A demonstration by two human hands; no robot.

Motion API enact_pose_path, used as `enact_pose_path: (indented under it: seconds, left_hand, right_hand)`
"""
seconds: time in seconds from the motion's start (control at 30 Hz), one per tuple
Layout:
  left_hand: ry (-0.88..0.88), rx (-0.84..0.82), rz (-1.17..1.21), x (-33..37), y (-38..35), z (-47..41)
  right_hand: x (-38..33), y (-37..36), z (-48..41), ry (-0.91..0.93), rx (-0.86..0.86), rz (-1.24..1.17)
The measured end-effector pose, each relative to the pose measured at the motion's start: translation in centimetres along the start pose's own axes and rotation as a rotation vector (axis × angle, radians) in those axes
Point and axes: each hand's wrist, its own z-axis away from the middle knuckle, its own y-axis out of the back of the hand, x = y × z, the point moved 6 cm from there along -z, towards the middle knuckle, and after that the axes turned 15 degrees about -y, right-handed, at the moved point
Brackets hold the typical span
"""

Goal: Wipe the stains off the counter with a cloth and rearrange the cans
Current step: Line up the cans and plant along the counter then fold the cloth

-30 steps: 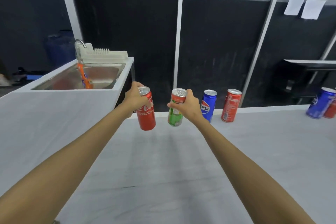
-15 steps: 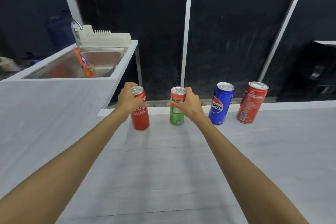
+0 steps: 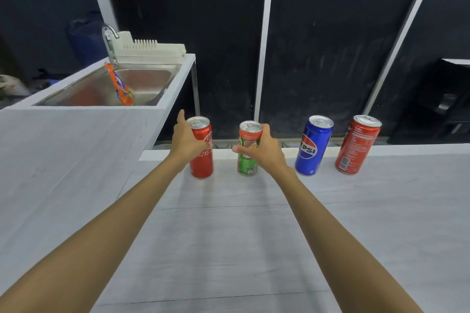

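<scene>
1. Left hand (image 3: 187, 142) wraps the red cola can (image 3: 201, 150); thumb up, grip loosening perhaps.
2. Right hand (image 3: 262, 150) clasps the green can (image 3: 249, 152).
3. Both cans stand upright at the counter (image 3: 229, 236) back edge, beside the Pepsi can (image 3: 313, 146).

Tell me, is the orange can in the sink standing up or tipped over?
Tipped. The orange can leans at a slant inside the steel sink, its top end raised toward the tap.
</scene>
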Motion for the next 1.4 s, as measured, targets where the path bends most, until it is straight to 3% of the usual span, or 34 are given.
enact_pose_path:
  seconds: [0.13,0.3,0.47,0.63,0.87,0.97,1.03,1.2,1.4]
  left_hand:
    - [0.064,-0.074,-0.045,0.2,0.6,1.4]
    - [0.153,-0.281,-0.081,1.5,3.4,5.4]
    - [0.122,-0.432,-0.195,3.2,9.6,11.1]
    - [0.114,-0.487,-0.241,1.6,17.1,16.6]
    - [0.108,-0.305,-0.091,-4.0,26.0,24.8]
    - [0.096,-0.137,-0.061,-7.1,28.2,27.8]
    - [0.086,-0.091,-0.233,-9.6,28.4,30.0]
    - [-0.031,-0.310,-0.440,-14.6,23.8,34.2]
    - [-0.173,-0.325,-0.479,-15.2,20.0,32.2]
  right_hand:
    - [1.7,-0.6,0.9,-0.142,-0.147,-0.089]
    - [3.5,-0.1,4.2,-0.290,-0.253,-0.015]
    - [3.2,-1.1,10.2,-0.334,-0.447,0.160]
    - [-0.2,-5.5,18.1,-0.125,-0.789,0.355]
    - [-4.6,-14.1,31.4,0.196,-0.982,0.327]
    - [-4.9,-17.5,35.7,0.286,-0.970,0.267]
    - [-5.0,-19.3,37.3,0.327,-0.886,0.236]
    - [-4.4,-22.0,38.2,0.353,-0.666,0.157]
    - [-4.1,-21.0,35.6,0.288,-0.458,0.000]
